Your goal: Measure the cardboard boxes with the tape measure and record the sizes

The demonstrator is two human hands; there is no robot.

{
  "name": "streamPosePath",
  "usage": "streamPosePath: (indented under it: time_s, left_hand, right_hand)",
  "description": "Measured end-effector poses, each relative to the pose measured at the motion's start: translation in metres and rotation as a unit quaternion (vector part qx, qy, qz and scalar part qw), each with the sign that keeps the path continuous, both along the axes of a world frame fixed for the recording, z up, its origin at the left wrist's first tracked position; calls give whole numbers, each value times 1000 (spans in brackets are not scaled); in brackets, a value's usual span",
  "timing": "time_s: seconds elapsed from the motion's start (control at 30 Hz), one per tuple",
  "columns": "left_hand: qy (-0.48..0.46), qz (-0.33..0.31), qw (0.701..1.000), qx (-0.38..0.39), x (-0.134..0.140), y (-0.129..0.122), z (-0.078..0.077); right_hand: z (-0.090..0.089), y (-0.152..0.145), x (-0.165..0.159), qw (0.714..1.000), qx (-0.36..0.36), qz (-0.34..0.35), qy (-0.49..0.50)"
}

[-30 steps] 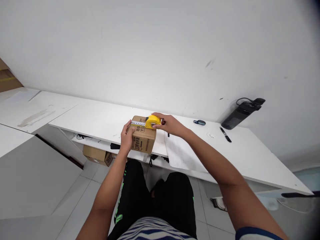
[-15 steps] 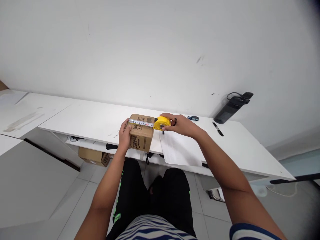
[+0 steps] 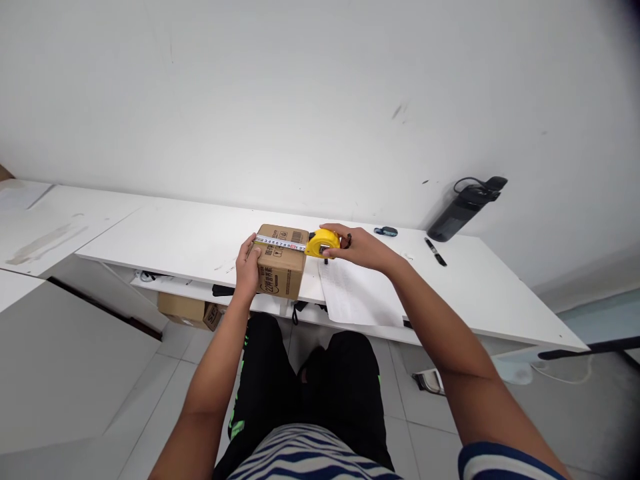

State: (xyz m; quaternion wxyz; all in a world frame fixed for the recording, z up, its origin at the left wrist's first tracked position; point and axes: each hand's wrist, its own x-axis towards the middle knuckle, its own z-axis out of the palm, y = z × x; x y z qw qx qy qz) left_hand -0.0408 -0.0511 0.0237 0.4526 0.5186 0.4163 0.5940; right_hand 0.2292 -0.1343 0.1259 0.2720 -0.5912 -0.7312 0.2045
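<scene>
A small brown cardboard box (image 3: 281,281) with black print is at the front edge of the white desk. At its left side my left hand (image 3: 247,272) is closed on it, the thumb on top by the end of the tape blade. The blade, marked with numbers, lies across the box's top from left to right. It runs out of a yellow tape measure (image 3: 318,244) at the box's right edge. My right hand (image 3: 366,248) grips that case from the right, its thumb low on the front.
White paper (image 3: 360,293) lies right of the box, overhanging the desk's front edge. Farther right are a black marker (image 3: 436,252), a small dark object (image 3: 387,231) and a dark bottle (image 3: 461,212) by the wall. Another carton (image 3: 185,309) sits below the desk at left.
Both hands keep their grip on the box and tape measure, with the blade still across the top. The view has shifted very slightly.
</scene>
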Motion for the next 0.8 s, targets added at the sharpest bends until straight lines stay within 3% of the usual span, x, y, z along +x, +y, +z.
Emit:
streamPosePath:
  time_s: [0.17, 0.4, 0.53, 0.67, 0.8]
  left_hand:
    - [-13, 1, 1000, -6, 3, 0, 1]
    - [-22, 0, 1000, -13, 7, -4, 3]
    - [-18, 23, 999, -17, 12, -13, 0]
    - [-9, 62, 998, -3, 23, -14, -4]
    - [8, 67, 997, 28, 31, 17, -1]
  right_hand:
    - [3, 19, -19, 999, 31, 12, -14]
    - [1, 67, -88, 993, 85, 49, -68]
    - [3, 79, -112, 989, 118, 68, -61]
    - [1, 66, -98, 981, 191, 17, 38]
    - [-11, 41, -49, 947, 230, -103, 200]
